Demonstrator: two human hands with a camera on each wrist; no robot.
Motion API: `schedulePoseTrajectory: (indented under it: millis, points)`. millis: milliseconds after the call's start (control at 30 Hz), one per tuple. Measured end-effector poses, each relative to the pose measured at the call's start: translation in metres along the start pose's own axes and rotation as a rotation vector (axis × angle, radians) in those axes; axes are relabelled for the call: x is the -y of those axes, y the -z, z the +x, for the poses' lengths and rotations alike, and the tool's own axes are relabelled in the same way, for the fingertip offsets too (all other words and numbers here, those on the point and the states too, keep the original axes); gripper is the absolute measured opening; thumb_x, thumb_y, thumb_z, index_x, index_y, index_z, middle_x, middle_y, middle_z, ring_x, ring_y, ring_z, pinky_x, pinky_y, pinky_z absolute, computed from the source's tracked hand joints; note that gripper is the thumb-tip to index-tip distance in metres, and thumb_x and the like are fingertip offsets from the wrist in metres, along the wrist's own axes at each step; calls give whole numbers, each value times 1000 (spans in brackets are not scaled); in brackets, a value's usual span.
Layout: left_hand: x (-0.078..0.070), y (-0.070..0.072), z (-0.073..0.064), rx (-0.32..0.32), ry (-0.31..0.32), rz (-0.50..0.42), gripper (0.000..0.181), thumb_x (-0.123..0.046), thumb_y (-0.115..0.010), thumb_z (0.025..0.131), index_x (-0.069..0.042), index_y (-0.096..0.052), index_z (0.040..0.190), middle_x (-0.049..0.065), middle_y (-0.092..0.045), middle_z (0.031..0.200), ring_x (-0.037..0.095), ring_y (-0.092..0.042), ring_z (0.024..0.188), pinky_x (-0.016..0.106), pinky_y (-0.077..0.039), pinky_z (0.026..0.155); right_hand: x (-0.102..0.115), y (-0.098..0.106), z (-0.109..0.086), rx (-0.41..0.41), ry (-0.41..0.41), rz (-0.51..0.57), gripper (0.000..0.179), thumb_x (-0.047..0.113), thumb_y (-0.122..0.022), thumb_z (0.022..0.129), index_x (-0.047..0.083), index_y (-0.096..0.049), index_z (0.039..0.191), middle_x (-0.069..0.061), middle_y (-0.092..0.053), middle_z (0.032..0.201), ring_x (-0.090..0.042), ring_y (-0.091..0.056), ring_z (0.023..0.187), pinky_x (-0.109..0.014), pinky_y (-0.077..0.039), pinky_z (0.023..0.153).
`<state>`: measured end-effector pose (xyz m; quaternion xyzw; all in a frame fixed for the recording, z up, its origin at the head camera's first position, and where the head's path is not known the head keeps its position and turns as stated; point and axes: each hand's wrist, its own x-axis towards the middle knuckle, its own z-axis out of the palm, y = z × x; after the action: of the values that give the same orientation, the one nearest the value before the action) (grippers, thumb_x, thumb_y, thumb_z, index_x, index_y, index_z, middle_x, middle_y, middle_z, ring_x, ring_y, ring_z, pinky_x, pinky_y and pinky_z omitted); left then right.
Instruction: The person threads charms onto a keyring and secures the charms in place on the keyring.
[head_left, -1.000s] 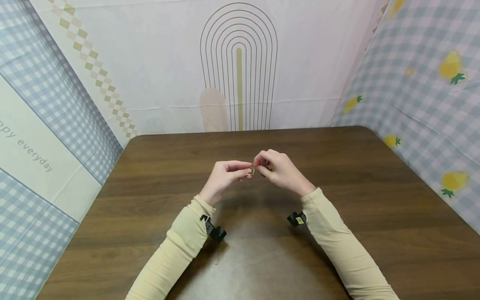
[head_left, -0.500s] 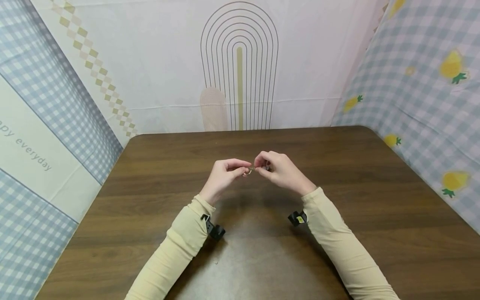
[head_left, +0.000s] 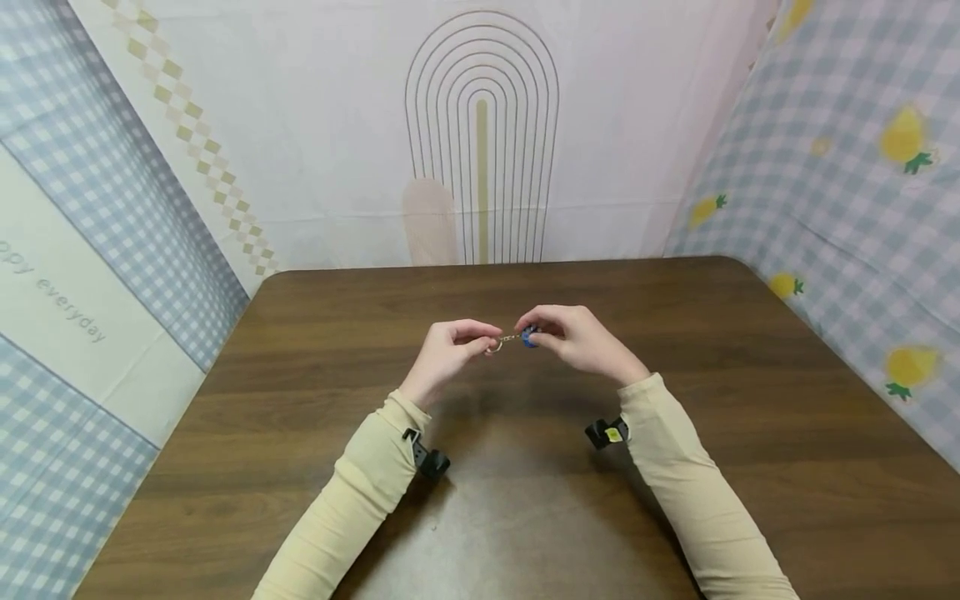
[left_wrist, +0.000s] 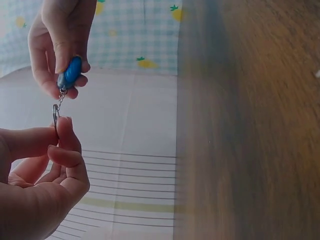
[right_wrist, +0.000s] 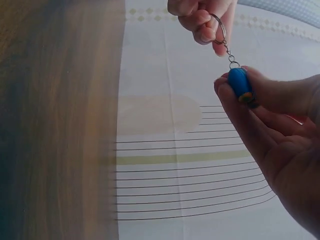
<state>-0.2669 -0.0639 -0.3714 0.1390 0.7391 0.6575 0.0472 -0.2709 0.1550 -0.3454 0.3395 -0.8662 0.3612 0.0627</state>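
Above the middle of the table, my two hands hold a keychain between them. My left hand (head_left: pixel 447 354) pinches its metal split ring (right_wrist: pixel 222 29) between thumb and fingers. A short chain (left_wrist: pixel 60 101) runs from the ring to a small blue charm (right_wrist: pixel 239 82), which my right hand (head_left: pixel 581 342) pinches between thumb and fingertips. In the right wrist view the charm shows a bit of yellow at its lower end; the fingers cover part of it. The chain is stretched out between the hands in the head view.
The brown wooden table (head_left: pixel 337 325) lies under both hands. A white cloth with arch lines (head_left: pixel 322 133) hangs behind it, and checked cloths (head_left: pixel 840 225) hang at the sides. A black camera (head_left: pixel 431 461) sits on each sleeved wrist.
My right hand has moved a little to the right, and its grip has shifted, so the blue charm and chain now show. The left hand has stayed nearly in place on the ring.
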Motion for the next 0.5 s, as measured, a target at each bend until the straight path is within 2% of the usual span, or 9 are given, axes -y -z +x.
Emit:
schedulePoseTrajectory:
  millis: [233,367,500]
  points:
    - [4,5,4,36,42,46,24,-1,-65,89,7,-68,111,27,-70,106,29,-71,89,42,-57,88,-4,-5,-3,-9,-63,25,17,0,-65,89,3,-70,105,-10,-73,98,-19,-70,87,-29,-57,80]
    - [6,8,7,29,80,70,23,0,-66,88,7,-69,109,27,-70,104,23,-72,82,48,-56,89,-6,-8,-1,-20,-111,34,14,3,-68,88,5,-70,102,-10,-74,94,-18,-71,84,-27,-58,75]
    - [10,10,11,28,91,195,18,1,-68,85,6,-72,103,25,-72,100,20,-72,77,45,-58,83,-13,-13,3,27,-146,3,11,3,-68,88,5,-71,98,-9,-74,90,-17,-70,80,-27,-56,72]
